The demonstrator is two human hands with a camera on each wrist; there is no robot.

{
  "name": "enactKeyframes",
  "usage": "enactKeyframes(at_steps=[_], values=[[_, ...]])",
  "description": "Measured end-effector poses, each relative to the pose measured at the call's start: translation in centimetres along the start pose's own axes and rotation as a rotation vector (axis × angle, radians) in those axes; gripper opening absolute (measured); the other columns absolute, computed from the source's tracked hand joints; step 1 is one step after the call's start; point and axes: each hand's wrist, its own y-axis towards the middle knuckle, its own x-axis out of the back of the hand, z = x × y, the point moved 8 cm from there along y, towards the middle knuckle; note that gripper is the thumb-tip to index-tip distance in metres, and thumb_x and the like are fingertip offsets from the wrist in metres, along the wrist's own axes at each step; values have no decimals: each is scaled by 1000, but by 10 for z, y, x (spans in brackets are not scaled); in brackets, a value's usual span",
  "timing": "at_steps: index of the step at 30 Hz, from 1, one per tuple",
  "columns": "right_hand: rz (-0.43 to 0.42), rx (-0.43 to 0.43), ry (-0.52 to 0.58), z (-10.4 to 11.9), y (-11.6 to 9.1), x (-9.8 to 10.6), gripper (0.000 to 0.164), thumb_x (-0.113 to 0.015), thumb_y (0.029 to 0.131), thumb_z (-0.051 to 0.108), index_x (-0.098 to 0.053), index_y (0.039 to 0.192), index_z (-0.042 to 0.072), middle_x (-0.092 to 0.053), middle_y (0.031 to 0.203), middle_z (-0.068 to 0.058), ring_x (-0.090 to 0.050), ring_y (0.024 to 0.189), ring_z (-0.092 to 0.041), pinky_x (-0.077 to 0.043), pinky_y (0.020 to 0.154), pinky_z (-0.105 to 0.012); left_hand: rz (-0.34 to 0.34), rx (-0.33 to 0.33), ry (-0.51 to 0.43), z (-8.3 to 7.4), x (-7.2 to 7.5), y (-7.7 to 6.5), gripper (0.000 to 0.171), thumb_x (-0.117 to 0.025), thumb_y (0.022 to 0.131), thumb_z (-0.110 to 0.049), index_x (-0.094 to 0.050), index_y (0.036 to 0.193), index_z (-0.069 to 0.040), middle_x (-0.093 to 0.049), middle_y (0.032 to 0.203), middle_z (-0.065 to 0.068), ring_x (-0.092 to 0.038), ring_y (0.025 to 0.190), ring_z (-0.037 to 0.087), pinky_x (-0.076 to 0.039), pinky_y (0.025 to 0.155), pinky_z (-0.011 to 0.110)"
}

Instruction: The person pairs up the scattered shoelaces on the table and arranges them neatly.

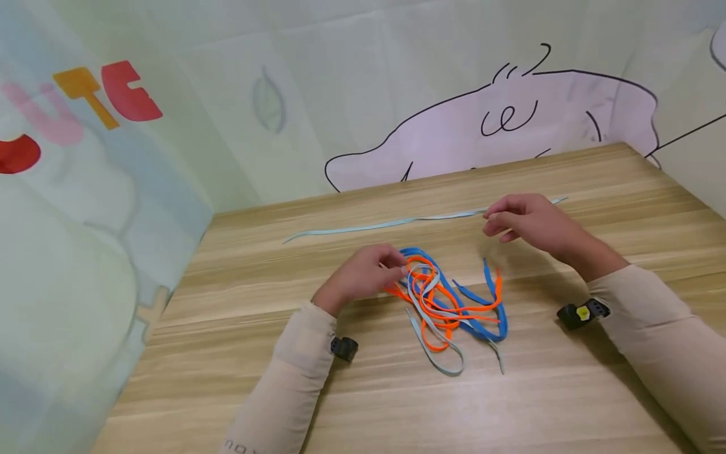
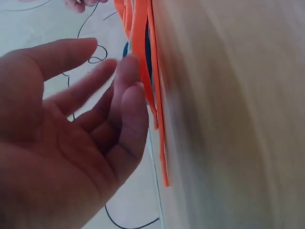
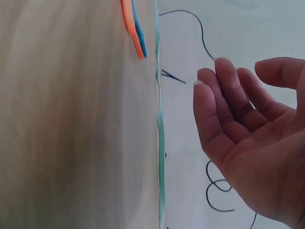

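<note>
Wood-grain tabletop [image 1: 510,413], one cartoon-printed backdrop [image 1: 317,82], one pale-blue shoelace [image 1: 391,224] across upper centre, one three-colour shoelace tangle [image 1: 426,313] at centre, left hand [image 1: 365,274] beside tangle, right hand [image 1: 535,227] right of centre, both relaxed, empty

"UTE" [image 1: 79,83] on backdrop [image 1: 193,82]; sleeve lettering [image 1: 241,448] unclear

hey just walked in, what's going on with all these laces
A person has both hands over a wooden table. The left hand is at the edge of a tangle of orange, blue and pale laces; whether it touches them is unclear. The right hand is near one end of a pale lace stretched out beyond the tangle. Neither hand appears to hold anything.
</note>
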Motion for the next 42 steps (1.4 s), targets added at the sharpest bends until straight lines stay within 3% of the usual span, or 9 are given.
enactKeyframes(at_steps=[8,15,19,23,28,34,39,42], values=[[109,11,-25,5,1,-20,33,-52,106,22,-59,125,-4,-70,108,-15,-66,104,-28,-56,84,-32,72,-18,106,-10,-13,-2,23,-64,99,-23,-71,120,-14,-66,96,-2,-60,73,16,-50,66,29],[146,18,1,7,1,-33,30,-56,104,20,-60,121,-4,-70,104,-13,-67,101,-26,-57,84,-37,54,-35,186,-13,-14,-2,17,-67,97,-20,-74,112,-14,-67,99,-5,-57,85,16,-49,71,29],[170,25,9,8,1,-40,29,-56,104,19,-61,121,-4,-70,103,-12,-67,99,-27,-57,83,-38,36,-29,191,-11,-12,-3,15,-68,96,-21,-75,109,-16,-67,98,-6,-58,82,16,-49,69,30],[186,33,5,9,2,-44,28,-55,104,18,-61,121,-3,-71,102,-11,-66,99,-27,-56,83,-39,20,-28,125,-10,-10,-4,10,-70,94,-22,-75,102,-17,-67,92,-5,-58,76,17,-49,67,30],[187,54,-25,15,0,-49,27,-57,103,19,-63,120,-1,-72,101,-9,-67,97,-25,-56,82,-39,18,-76,-54,-12,-7,-4,5,-72,91,-17,-72,95,-14,-66,88,1,-58,78,18,-49,66,30],[264,72,-53,24,-3,-66,28,-59,101,21,-65,119,1,-72,102,-7,-67,97,-24,-56,83,-39,30,-193,-220,-24,-6,-6,12,-67,93,-12,-69,104,-7,-64,90,5,-58,85,23,-50,71,30],[334,76,-34,25,-7,-79,32,-59,100,17,-61,127,1,-72,103,-9,-68,98,-25,-57,83,-38,16,-228,-272,-31,-5,-8,19,-67,96,-16,-69,111,-4,-65,95,6,-60,86,23,-55,77,42],[364,108,-25,27,-10,-86,36,-60,99,16,-59,135,7,-72,99,-10,-67,94,-28,-56,81,-40,5,-246,-307,-34,-2,-9,21,-66,97,-17,-69,111,-3,-66,98,6,-61,88,25,-55,80,48]])
